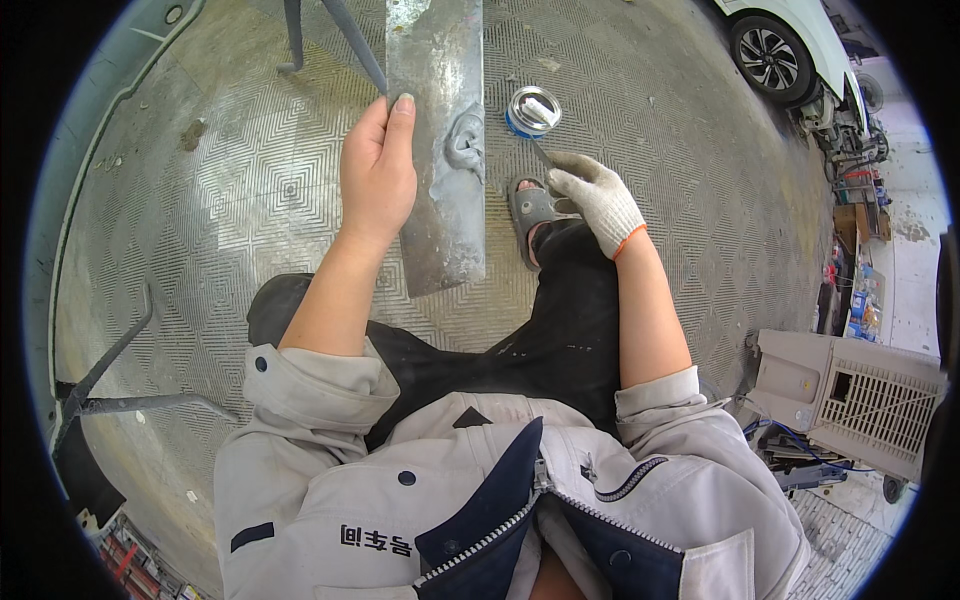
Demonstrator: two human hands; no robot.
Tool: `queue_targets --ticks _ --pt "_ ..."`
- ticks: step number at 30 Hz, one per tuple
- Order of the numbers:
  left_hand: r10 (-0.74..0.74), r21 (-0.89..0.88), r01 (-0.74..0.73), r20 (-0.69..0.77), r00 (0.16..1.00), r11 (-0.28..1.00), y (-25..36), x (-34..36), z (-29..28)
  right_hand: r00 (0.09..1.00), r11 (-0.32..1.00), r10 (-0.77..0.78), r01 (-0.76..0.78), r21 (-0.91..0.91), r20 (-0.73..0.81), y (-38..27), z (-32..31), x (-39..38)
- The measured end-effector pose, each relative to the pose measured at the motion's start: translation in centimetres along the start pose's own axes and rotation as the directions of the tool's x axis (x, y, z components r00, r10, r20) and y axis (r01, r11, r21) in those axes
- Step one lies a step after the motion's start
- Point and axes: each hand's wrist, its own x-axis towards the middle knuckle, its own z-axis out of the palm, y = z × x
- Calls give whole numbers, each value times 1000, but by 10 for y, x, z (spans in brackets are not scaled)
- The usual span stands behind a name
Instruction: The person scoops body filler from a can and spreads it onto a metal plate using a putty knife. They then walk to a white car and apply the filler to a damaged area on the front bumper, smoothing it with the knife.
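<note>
My bare left hand (382, 165) is closed on the left edge of a long, flat grey metal plate (440, 245), thumb on top. A thick swirl of grey putty (464, 143) lies near the plate's right edge, with thinner smears around it. My right hand (598, 200), in a white knit glove with an orange cuff, pinches a thin dark blade (542, 154), which looks like a putty knife; its handle is hidden in the glove. Just beyond the blade, a round tin (519, 128) with a blue side stands on the floor, a whitish lump on its top.
Dark metal stand legs (345, 40) rise left of the plate, and more bent legs (105, 400) stand at lower left. My sandalled foot (531, 208) is below the tin. A white car (780, 50) sits at upper right, a beige plastic cabinet (815, 385) at right.
</note>
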Motion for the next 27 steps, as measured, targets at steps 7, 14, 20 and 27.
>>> queue_targets --ticks 7,14,20,27 --pt "16 10 -16 -1 1000 1000 1 -1 1 1000 1000 6 -6 -18 0 -1 0 -1" --pt "-7 64 6 13 1000 998 3 -2 1 1000 999 2 -2 -35 5 2 -1 1" --pt "1 30 -1 -7 1000 1000 2 -2 2 1000 999 -9 9 -42 -3 3 -2 1" --pt "1 5 -1 8 1000 1000 -2 -2 2 1000 999 7 -8 -34 -9 3 -3 0"
